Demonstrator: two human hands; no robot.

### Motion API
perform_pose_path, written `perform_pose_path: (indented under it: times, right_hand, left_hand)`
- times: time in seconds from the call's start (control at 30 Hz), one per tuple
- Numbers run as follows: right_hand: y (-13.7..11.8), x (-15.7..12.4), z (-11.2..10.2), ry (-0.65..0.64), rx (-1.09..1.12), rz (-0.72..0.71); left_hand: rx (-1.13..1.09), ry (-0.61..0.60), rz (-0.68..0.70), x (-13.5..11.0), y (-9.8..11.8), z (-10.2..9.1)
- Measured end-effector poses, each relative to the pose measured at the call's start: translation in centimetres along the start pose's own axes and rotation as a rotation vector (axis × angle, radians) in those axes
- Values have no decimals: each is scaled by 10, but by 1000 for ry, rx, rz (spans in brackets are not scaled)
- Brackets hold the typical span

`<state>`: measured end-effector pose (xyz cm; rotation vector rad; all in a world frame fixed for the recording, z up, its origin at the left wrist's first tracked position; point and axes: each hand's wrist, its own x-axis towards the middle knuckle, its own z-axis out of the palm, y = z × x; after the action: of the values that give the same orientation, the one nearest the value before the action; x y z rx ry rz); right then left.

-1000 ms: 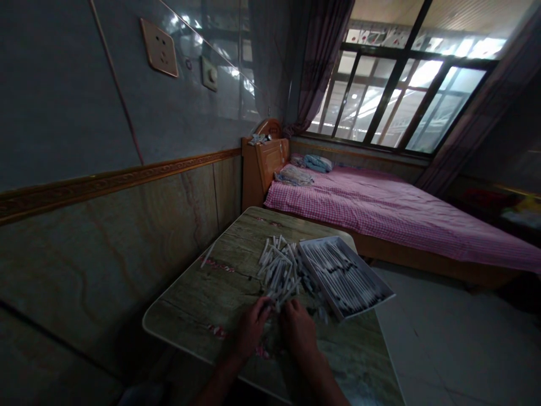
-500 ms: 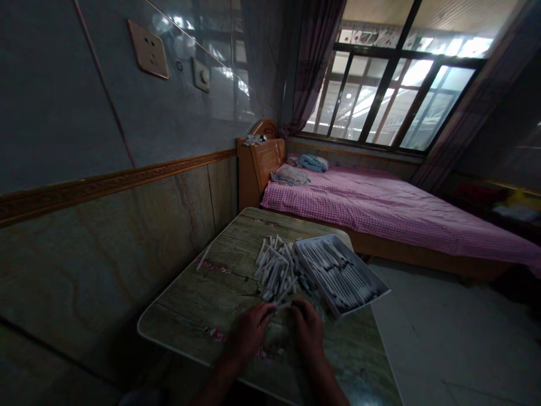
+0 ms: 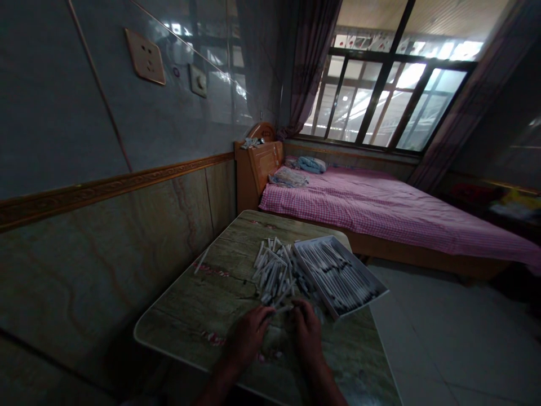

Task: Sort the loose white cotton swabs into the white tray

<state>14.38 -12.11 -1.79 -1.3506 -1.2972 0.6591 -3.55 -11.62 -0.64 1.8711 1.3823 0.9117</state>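
Observation:
My left hand (image 3: pixel 247 337) and my right hand (image 3: pixel 306 332) sit close together at the near side of a heap of short white sticks (image 3: pixel 273 272). A thin white stick (image 3: pixel 282 309) spans the gap between them, held by the fingertips of both hands. The heap lies on a wood-patterned table (image 3: pixel 203 307). To its right, a shallow white tray (image 3: pixel 340 276) holds many long white sticks with dark tips, lying side by side. One loose stick (image 3: pixel 202 260) lies alone to the left of the heap.
The table's left side runs along a tiled wall with a wall socket (image 3: pixel 145 56). Beyond its far end stands a bed with a pink checked sheet (image 3: pixel 359 208). A tiled floor (image 3: pixel 443 332) lies to the right of the table.
The thin white stick now lies between my hands, which have drawn slightly back from the heap. The whole view has shifted slightly, with the room sliding left.

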Motion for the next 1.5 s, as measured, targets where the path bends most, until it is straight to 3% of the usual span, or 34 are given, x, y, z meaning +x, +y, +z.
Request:
perform_pose_path:
  times: [0.3,0.83,1.13,1.5]
  right_hand:
    - [0,4,0,58,75,90]
    - [3,6,-3,15,115,144]
    - [-4,0,-3,-69,49,116]
    - [-2,-2,1,64,101,140]
  left_hand:
    - [24,-16,1,1,-4,2]
    - [34,-32,-6,1,-3,0]
    - [-11,-17,0,1,-14,4]
    - [66,-43,1,1,-9,3]
